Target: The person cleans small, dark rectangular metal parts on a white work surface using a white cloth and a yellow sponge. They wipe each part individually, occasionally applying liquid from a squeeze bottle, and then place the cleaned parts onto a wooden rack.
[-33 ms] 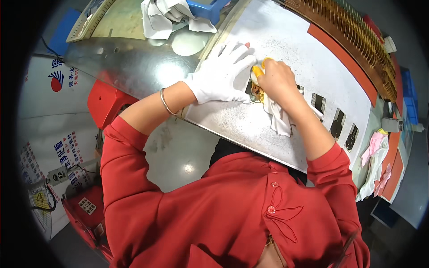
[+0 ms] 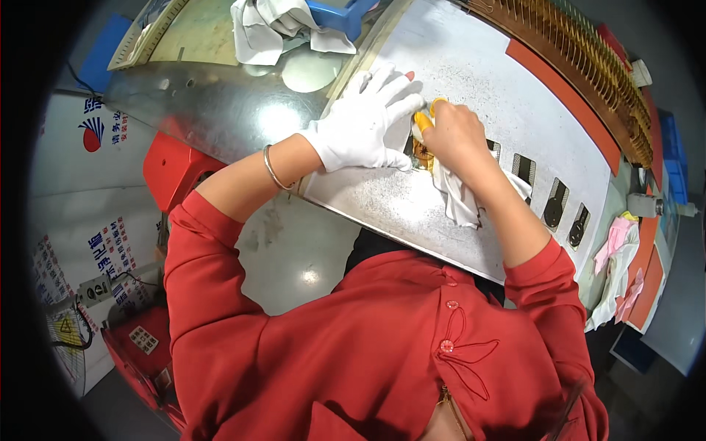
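My left hand [image 2: 364,121] wears a white glove and lies with its fingers spread on a white board [image 2: 382,198]. One reddish fingertip shows at its far side. Its thumb and forefinger frame a small dark-and-gold patterned piece [image 2: 423,156], which is partly covered. My right hand [image 2: 457,136] is bare except for yellow finger covers [image 2: 422,121] on two digits. It is closed on a white cloth [image 2: 460,198] that is bunched against the piece and hangs back under the wrist. To the right, several small dark metal pieces [image 2: 555,202] with meshed ends lie in a row.
A brown rack with many gold-coloured upright wires [image 2: 588,66] lines the far right, beside a red-orange strip [image 2: 566,95]. White cloths [image 2: 268,29] and a blue bin [image 2: 342,16] are at the far left. A red stool [image 2: 173,165] stands left; pink and white cloths [image 2: 616,250] hang right.
My right hand and the cloth have shifted very slightly over the piece. My left hand stays spread in almost the same place.
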The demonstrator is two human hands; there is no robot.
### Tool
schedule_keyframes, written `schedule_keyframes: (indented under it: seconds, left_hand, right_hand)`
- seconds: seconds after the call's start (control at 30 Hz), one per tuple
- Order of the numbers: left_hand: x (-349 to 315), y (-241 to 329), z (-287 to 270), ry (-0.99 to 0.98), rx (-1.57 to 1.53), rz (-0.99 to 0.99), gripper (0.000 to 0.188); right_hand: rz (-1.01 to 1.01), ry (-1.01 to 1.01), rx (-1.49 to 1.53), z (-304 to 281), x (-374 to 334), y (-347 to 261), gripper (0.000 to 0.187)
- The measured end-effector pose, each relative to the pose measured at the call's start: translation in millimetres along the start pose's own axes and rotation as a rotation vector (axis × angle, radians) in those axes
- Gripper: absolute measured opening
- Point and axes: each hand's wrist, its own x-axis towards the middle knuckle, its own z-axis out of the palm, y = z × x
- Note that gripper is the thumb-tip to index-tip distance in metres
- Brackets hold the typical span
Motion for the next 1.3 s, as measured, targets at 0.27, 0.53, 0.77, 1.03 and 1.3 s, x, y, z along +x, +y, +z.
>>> schedule_keyframes:
  seconds: [0.27,0.53,0.77,1.03,1.3]
  left_hand:
    - [8,-1,-14,-0.15,0.053,0.085,0.086]
    - [8,-3,-19,-0.123,0.034,0.2,0.101]
    - [9,2,-28,-0.255,0.06,0.047,0.107]
    - [21,29,-19,-0.149,-0.126,0.023,0.091]
    - [29,47,-25,-0.189,-0.17,-0.112,0.084]
  right_hand:
    - [-0.077,0.004,0.025,12,-35,-7,0.023]
    - [-0.095,-0.058,0.073,14,-66,-16,0.017]
    - [-0.18,-0.29,0.176,-5,-101,-11,0.02]
    - [0.2,-0.263,0.678,-31,-164,58,0.025]
    - [0.358,0.005,0.961,-25,-214,101,0.02]
